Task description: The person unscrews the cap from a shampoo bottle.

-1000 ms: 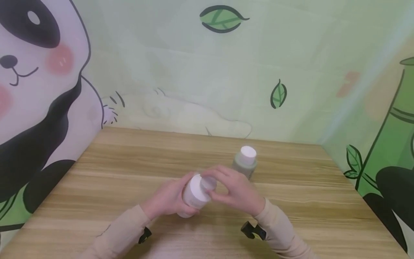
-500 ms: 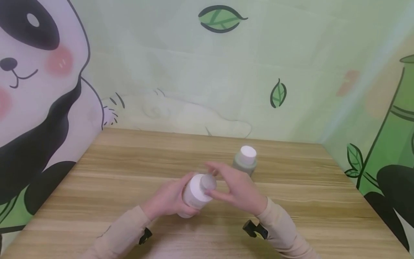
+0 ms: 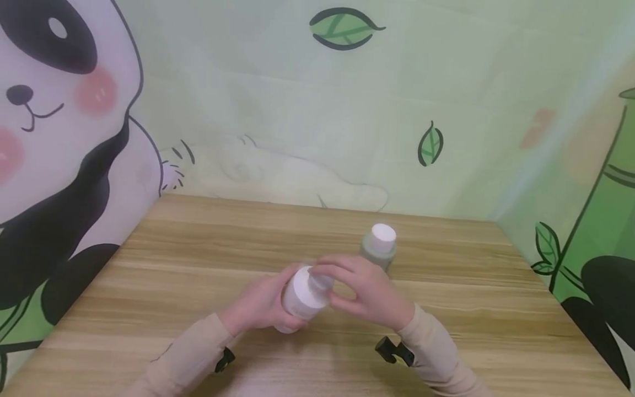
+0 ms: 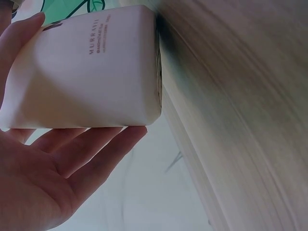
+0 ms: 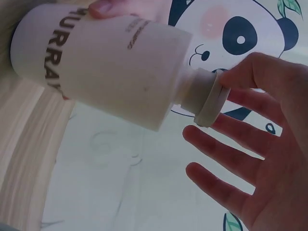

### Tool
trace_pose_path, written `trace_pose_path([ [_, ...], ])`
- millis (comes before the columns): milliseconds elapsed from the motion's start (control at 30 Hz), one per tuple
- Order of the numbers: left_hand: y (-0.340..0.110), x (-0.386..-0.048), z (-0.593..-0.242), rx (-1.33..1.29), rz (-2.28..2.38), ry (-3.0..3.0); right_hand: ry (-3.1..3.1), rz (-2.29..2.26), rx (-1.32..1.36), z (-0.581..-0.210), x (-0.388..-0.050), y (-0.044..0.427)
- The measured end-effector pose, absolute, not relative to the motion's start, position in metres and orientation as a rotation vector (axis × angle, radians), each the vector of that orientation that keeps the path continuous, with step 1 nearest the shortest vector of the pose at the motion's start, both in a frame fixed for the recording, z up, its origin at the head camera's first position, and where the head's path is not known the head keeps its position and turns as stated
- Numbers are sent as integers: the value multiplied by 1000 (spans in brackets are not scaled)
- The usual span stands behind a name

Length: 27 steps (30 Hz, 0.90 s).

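Observation:
My left hand (image 3: 265, 302) grips a white shampoo bottle (image 3: 300, 300) around its body, thumb on the near side. The bottle is tilted, its top leaning to the right. In the left wrist view, its base is close to the tabletop; I cannot tell if they touch. My right hand (image 3: 369, 289) pinches the bottle's pale grey cap (image 5: 204, 96) between thumb and forefinger, while the other fingers spread loosely in the right wrist view. Dark "MURRAY" lettering shows on the bottle's side. Part of the cap is hidden behind my right fingers in the head view.
A second bottle (image 3: 379, 248), greyish green with a white cap, stands upright just behind my right hand. The wood-grain table (image 3: 223, 237) reaches back to a green backdrop (image 3: 278, 99) printed with a panda and leaves.
Half a second ago my right fingers were spread off the cap; now they have come back over it. The left hand and the bottle stay in nearly the same place.

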<state>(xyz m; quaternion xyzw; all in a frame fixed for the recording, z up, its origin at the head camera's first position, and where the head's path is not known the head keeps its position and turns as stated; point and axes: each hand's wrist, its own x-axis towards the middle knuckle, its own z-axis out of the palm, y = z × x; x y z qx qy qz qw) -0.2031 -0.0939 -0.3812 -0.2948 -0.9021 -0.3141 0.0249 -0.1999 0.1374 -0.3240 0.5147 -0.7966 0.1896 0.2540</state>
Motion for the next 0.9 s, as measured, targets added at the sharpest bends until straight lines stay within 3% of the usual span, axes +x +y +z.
trace_pose_path([
  [367, -92, -204, -381, -912, -1011, -2795, -2186, 552, 1254, -323, -200, 135],
  [700, -94, -204, -380, -900, -1028, -2812, -2124, 506, 1388, -322, -200, 138],
  [900, -94, -204, -380, -900, -1020, -2801, -2183, 528, 1338, -322, -199, 137],
])
